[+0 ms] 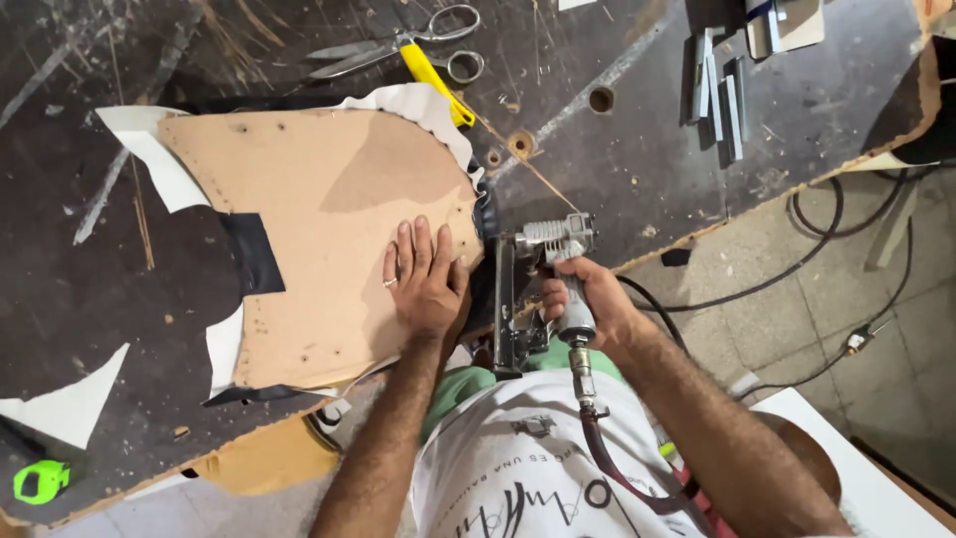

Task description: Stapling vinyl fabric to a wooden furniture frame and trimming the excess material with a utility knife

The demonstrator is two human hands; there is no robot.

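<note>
Head view: at the brown board panel's (pixel 319 229) near right edge, the left hand (pixel 426 284) presses flat, fingers together. Just right of the panel, the right hand (pixel 588 304) is wrapped around a pneumatic stapler (pixel 528 289). Beyond the panel lie scissors (pixel 398 45).

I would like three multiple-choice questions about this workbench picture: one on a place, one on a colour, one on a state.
1. Where do the scissors lie?
A. on the floor
B. on the bench beyond the board
C. in the left hand

2. What colour is the handle lying across the scissors?
A. yellow
B. red
C. blue

3. How is the left hand?
A. clenched in a fist
B. flat on the board
C. lifted in the air

Answers: 1 B, they rest past the brown board. 2 A, the yellow handle shows clearly. 3 B, palm down, while the right hand grips the staple gun.
</note>
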